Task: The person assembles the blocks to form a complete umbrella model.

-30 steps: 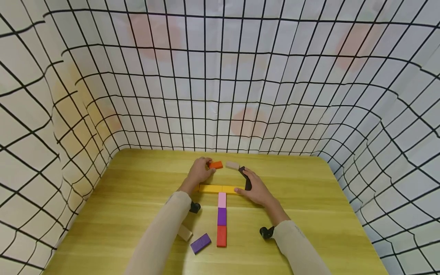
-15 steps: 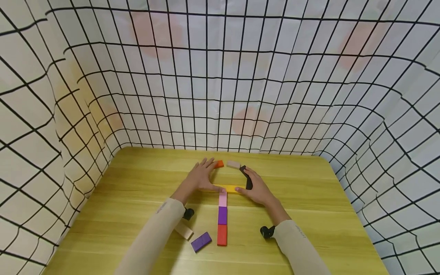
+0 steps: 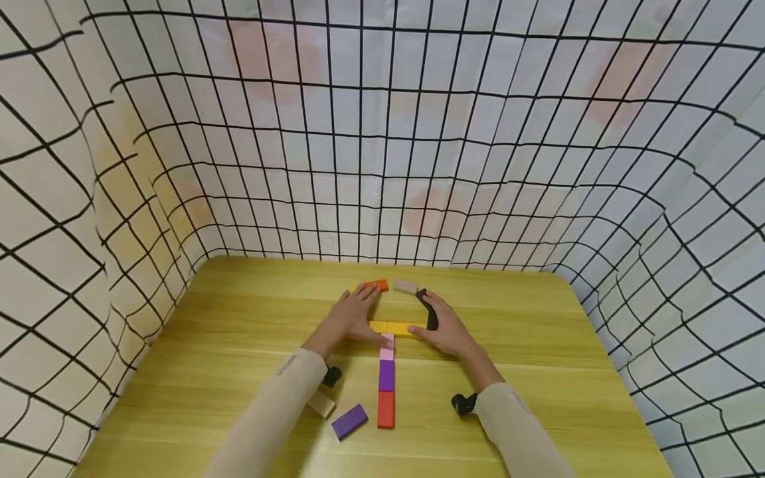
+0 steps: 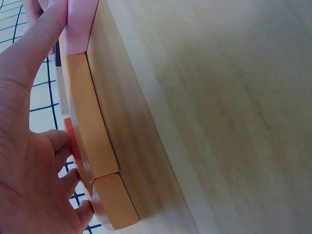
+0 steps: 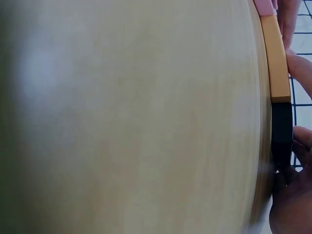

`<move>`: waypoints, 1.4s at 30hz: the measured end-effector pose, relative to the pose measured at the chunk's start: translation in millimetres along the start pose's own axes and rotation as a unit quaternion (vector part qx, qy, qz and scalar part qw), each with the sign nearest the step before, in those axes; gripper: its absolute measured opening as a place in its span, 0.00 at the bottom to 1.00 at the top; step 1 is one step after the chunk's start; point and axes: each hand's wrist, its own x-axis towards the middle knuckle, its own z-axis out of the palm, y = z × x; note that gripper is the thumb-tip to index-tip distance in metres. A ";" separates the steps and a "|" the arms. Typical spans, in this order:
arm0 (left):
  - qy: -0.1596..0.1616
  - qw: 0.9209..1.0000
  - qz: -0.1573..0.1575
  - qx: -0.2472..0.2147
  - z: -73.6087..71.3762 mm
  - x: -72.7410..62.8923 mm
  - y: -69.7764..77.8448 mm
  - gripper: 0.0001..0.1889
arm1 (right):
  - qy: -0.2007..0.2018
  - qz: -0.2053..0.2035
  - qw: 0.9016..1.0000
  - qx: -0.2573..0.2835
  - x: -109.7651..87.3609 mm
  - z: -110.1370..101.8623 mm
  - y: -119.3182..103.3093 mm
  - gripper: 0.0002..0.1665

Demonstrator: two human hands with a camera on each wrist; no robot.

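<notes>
In the head view, my left hand lies spread over the left of the yellow row, fingertips at the orange-red block. Its thumb reaches over the pink block. The left wrist view shows the yellow blocks end to end, fingers along their far side. My right hand rests by the black piece, index fingertip near its upper end and thumb touching the yellow row. A beige block sits between the orange-red and black ones.
Below the pink block, a purple block and a red block continue the stem. A loose purple block and a beige block lie left of it. Black netting surrounds the wooden table.
My left hand leaves its hold at the orange-red block's left end, spreads out over the yellow row, and its thumb shifts onto the pink block. My right hand stays in place.
</notes>
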 end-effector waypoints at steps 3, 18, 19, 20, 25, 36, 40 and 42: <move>-0.006 1.000 -0.003 0.003 -0.3 0.1 0.6 0.71 | -0.004 0.005 1.000 -0.001 -0.5 -1.1 -1.0 0.59; 0.002 1.000 -0.009 -0.019 0.6 -0.8 3.5 0.72 | 0.008 -0.025 0.995 -0.097 15.0 -2.2 -20.5 0.57; 0.002 1.000 -0.009 -0.020 0.5 -1.2 3.7 0.72 | 0.006 -0.027 0.994 -0.103 15.8 -1.1 -21.4 0.57; 0.004 1.000 -0.008 -0.021 0.4 -1.4 3.9 0.72 | 0.007 -0.030 0.994 -0.107 16.6 0.0 -22.1 0.56; 0.009 1.000 -0.007 -0.026 0.2 -1.5 4.7 0.72 | 0.005 -0.046 0.991 -0.127 20.0 5.6 -22.8 0.54; 0.015 1.000 -0.007 -0.024 -0.6 -1.3 3.7 0.71 | -0.012 -0.051 0.990 -0.129 18.8 6.1 -31.6 0.53; 0.011 1.000 -0.008 -0.018 -0.6 -1.5 3.6 0.71 | -0.017 -0.054 0.989 -0.136 19.2 6.9 -29.6 0.53; 0.009 1.000 -0.008 -0.017 -0.4 -1.9 3.5 0.71 | -0.020 -0.055 0.989 -0.138 19.4 7.3 -28.5 0.53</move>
